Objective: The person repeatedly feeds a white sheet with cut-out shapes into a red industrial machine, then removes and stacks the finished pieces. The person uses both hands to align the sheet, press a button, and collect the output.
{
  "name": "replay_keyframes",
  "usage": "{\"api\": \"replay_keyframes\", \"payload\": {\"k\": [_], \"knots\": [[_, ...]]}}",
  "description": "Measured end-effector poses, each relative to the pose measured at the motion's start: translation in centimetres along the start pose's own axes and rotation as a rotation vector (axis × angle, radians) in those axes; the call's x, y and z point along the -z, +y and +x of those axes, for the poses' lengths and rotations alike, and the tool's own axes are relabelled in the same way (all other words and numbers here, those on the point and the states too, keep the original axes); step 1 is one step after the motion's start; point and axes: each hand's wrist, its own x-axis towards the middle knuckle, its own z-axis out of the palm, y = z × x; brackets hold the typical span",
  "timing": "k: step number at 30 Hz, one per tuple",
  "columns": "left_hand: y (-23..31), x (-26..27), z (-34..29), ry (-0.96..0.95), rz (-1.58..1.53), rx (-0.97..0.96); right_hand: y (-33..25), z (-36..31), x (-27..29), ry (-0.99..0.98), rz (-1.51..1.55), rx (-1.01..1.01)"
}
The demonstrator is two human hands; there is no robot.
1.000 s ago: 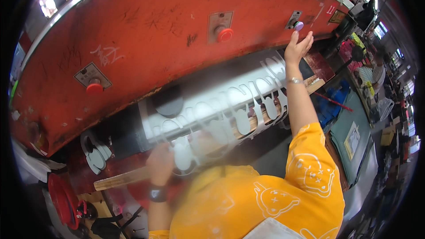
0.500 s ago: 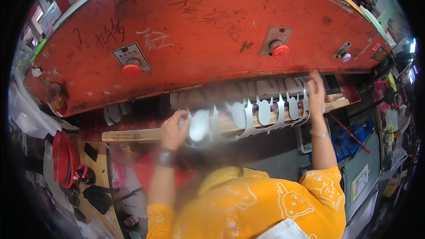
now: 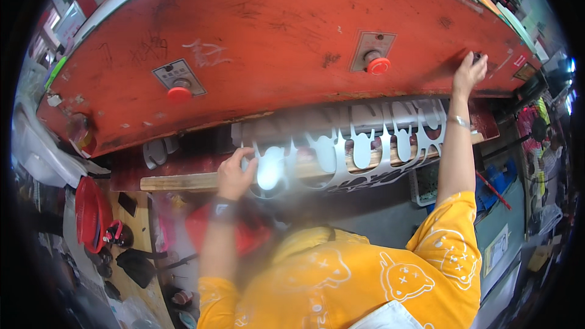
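Note:
A thin white sheet [image 3: 340, 161] with repeated rounded cut-outs hangs out from the slot beneath a red machine front, over a wooden bar [image 3: 183, 184]. At its left edge is my left hand [image 3: 235, 173], thumb and fingers closed on the margin. Raised to the right end of the red panel, my right hand [image 3: 468, 76] has its fingers curled round a small knob [image 3: 476, 58]. The hand mostly hides this knob. Haze blurs the sheet's lower left part.
The red machine front [image 3: 274, 55] spans the view and carries two red push buttons [image 3: 378, 65] [image 3: 179, 92]. At left, a red basin [image 3: 92, 216] stands by a wooden bench [image 3: 135, 231]. A white basket [image 3: 423, 186] and blue crates [image 3: 496, 189] lie below right.
My right hand has left the sheet's right side and gone up and right to the small knob. My left hand stays at the left edge, shifted slightly left.

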Motion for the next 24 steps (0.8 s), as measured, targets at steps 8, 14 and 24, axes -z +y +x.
{"api": "replay_keyframes", "payload": {"k": [8,14,24], "knots": [[1.2,0.7,-0.9,-0.007,0.017,0.039,-5.3,-14.4,10.8,-0.713,0.33,-0.195],[1.4,0.6,-0.9,0.006,0.031,0.033,-11.0,-19.2,15.5,-1.205,-0.059,0.263],[0.8,-0.1,-1.4,0.037,0.002,0.025,-12.1,-20.1,16.9,-1.265,-0.128,0.256]]}}
